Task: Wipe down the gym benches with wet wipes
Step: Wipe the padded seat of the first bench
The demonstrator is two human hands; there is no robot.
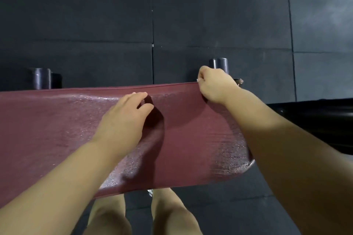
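Bench pad (57, 120) long axis left-right, right hand (214, 84) perhaps pinching wipe

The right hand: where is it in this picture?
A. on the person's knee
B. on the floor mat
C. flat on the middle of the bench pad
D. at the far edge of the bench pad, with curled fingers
D: the right hand sits at the far edge of the red bench pad, its fingers curled there, apparently around something small and white.
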